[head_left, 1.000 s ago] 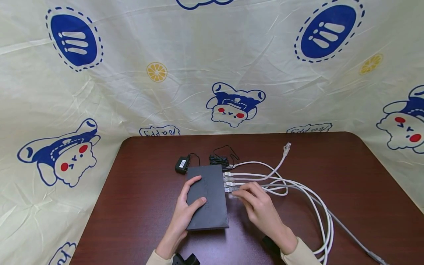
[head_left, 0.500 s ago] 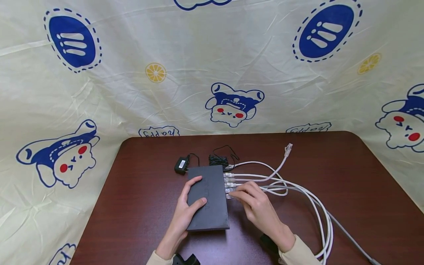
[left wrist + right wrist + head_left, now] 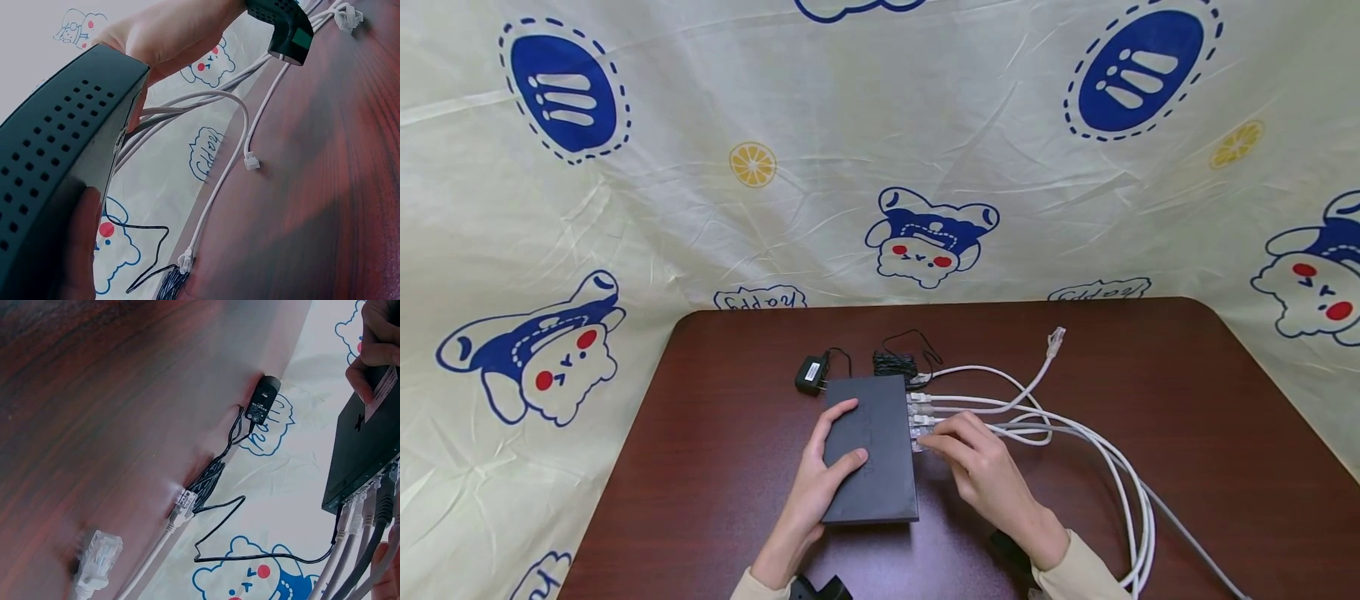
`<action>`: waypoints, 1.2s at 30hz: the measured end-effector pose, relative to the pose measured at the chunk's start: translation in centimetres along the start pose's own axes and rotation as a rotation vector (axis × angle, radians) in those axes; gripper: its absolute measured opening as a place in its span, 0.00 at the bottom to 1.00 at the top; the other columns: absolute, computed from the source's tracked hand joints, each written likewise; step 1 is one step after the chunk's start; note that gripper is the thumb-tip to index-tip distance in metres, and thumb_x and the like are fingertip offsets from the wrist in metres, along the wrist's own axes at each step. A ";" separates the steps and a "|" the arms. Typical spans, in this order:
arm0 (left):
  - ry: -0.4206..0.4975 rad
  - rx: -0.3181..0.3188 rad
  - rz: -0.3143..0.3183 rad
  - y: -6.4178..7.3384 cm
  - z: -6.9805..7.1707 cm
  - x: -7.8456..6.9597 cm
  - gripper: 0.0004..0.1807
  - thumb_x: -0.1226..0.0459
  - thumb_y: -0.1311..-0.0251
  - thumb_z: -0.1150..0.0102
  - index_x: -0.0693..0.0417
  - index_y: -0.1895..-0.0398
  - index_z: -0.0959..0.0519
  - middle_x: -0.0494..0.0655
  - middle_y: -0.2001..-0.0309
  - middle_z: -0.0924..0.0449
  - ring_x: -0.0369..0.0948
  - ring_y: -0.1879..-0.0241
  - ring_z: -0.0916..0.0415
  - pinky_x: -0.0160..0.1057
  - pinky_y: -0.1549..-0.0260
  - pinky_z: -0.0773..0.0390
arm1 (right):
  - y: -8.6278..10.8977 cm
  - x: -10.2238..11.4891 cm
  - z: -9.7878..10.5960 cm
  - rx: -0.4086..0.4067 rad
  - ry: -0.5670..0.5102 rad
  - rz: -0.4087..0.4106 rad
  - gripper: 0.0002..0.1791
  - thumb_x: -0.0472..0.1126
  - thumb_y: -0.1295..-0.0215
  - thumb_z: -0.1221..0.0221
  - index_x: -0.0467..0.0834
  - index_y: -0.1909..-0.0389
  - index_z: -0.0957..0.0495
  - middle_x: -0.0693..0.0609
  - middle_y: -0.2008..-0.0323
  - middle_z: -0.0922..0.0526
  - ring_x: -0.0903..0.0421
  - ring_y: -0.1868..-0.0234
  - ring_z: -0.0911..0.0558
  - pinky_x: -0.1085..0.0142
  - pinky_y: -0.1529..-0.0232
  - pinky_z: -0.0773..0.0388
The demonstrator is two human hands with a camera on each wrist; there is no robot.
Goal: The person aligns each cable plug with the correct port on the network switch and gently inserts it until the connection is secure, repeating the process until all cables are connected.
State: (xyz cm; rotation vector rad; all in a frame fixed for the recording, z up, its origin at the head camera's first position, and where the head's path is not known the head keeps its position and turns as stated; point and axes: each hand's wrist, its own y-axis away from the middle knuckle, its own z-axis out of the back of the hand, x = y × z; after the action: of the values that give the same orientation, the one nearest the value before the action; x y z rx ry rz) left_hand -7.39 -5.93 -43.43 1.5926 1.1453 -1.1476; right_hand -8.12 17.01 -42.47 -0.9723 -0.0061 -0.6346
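A flat dark network switch (image 3: 880,492) is gripped by my left hand (image 3: 820,475), thumb and a finger over its top, the other fingers underneath. My right hand (image 3: 988,475) pinches a clear-ended network cable plug (image 3: 917,445) at the switch's right side, nearest me in the row; whether it is fully seated cannot be told. Several network cables (image 3: 970,398) run from ports farther along that side. In the right wrist view, the switch (image 3: 369,437) is off the table, with white and dark grey cables (image 3: 369,550) in its port row.
A black power adapter (image 3: 810,374) and a bundled black cord (image 3: 895,364) lie behind the switch on the brown table (image 3: 737,467). One loose cable plug (image 3: 1054,342) points away at the back right. Long white cables (image 3: 1138,517) loop down the right side.
My right hand has moved slightly left, bringing the pinched plug up against the switch's side. Since half a second ago it has barely shifted. My left hand keeps its hold.
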 end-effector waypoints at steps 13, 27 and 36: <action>-0.001 -0.014 -0.013 0.1 -0.1 -0.2 0.32 0.67 0.41 0.40 0.35 0.34 0.35 0.53 0.37 0.41 0.49 0.55 0.27 0.45 0.67 0.22 | 0.0 -0.1 -0.1 0.009 0.027 -0.013 0.22 0.37 0.25 0.61 0.40 0.64 0.16 0.52 0.65 0.23 0.55 0.63 0.25 0.68 0.63 0.29; -0.019 0.021 -0.015 0.1 -0.2 -0.4 0.33 0.66 0.40 0.41 0.35 0.32 0.36 0.56 0.35 0.44 0.50 0.53 0.29 0.46 0.66 0.23 | -0.3 0.3 -0.4 -0.063 -0.030 0.014 0.14 0.39 0.26 0.52 0.39 0.66 0.19 0.51 0.66 0.20 0.55 0.65 0.23 0.68 0.60 0.27; -0.012 0.057 0.006 0.1 -0.2 -0.6 0.32 0.66 0.38 0.43 0.34 0.32 0.38 0.59 0.37 0.43 0.48 0.62 0.24 0.45 0.66 0.22 | -0.3 0.4 -0.9 -0.132 -0.039 0.054 0.17 0.33 0.27 0.54 0.39 0.72 0.19 0.50 0.68 0.21 0.54 0.67 0.24 0.69 0.64 0.28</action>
State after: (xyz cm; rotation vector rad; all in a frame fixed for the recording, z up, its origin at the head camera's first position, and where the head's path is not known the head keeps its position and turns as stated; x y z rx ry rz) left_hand -7.32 -5.92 -42.76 1.6295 1.1084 -1.1942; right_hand -8.24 16.03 -42.63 -1.1089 0.0279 -0.5720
